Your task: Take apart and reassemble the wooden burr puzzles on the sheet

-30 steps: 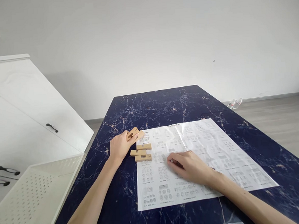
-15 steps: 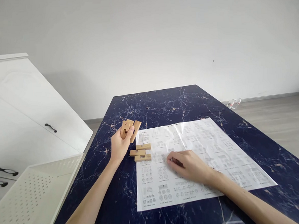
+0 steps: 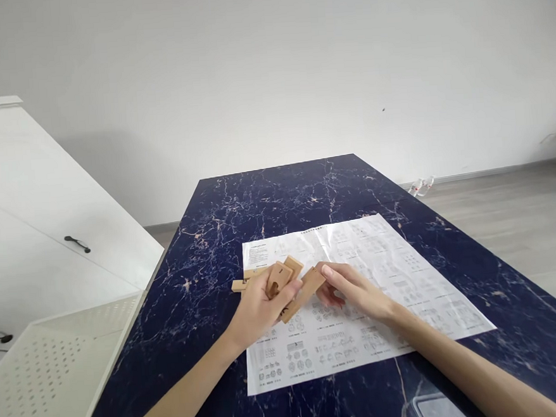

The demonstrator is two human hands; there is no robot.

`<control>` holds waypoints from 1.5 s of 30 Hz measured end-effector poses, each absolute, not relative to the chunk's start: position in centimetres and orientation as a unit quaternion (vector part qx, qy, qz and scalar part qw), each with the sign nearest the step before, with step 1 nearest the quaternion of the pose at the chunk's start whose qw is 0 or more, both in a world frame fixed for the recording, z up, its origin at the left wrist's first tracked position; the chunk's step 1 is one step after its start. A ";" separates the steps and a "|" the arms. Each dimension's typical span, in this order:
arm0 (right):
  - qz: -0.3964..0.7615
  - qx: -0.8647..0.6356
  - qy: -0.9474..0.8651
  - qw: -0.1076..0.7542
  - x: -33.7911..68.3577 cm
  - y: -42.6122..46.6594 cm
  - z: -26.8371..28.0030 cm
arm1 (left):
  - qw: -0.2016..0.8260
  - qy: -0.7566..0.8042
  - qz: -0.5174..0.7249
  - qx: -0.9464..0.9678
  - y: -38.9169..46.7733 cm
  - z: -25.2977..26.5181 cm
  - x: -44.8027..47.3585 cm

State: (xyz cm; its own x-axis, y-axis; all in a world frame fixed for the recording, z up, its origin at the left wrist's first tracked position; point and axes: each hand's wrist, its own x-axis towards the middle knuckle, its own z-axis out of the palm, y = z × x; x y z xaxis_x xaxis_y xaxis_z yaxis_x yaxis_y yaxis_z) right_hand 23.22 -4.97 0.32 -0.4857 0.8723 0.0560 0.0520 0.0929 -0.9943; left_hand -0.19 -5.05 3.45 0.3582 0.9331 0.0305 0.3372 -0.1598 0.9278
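Observation:
Several notched wooden puzzle pieces (image 3: pixel 279 277) are gripped in my left hand (image 3: pixel 260 306), over the left part of a printed sheet. One of them, a longer wooden puzzle piece (image 3: pixel 306 295), slants up to the right. Its far end is pinched between the thumb and fingers of my right hand (image 3: pixel 349 285). More wooden pieces (image 3: pixel 238 285) lie at the sheet's left edge, mostly hidden behind my left hand. The white instruction sheet (image 3: pixel 313 371), creased and covered in small diagrams, lies flat beneath both hands.
The dark blue marble-patterned table (image 3: pixel 277 196) stretches to the pale wall. A clear-edged flat object (image 3: pixel 439 410) lies at the near edge. White cabinets (image 3: pixel 68 204) and a perforated white panel (image 3: pixel 46 371) stand at the left. A transparent item (image 3: pixel 422 187) shows beyond the right edge.
My left hand has moved right and nearer with its wooden pieces. My right hand has lifted from the sheet and now grips the end of one piece. The view has shifted slightly.

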 end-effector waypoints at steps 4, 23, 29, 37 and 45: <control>0.586 -0.356 -0.637 0.353 23.6 -4.9 0.3 | 0.476 0.457 0.286 0.695 -5.5 2.8 0.3; 0.646 -0.351 -0.519 0.436 24.1 -3.9 -0.3 | 0.690 0.349 0.283 0.567 -4.8 1.1 0.3; 0.651 -0.332 -0.493 0.472 24.1 -3.8 -0.1 | 0.697 0.326 0.262 0.583 -4.8 0.7 0.2; 0.696 -0.284 -0.487 0.444 24.1 -3.9 -0.5 | 0.680 0.337 0.231 0.609 -5.0 1.6 0.4; 0.741 -0.206 -0.514 0.379 23.8 -3.9 -0.3 | 0.675 0.345 0.236 0.607 -5.3 1.8 0.5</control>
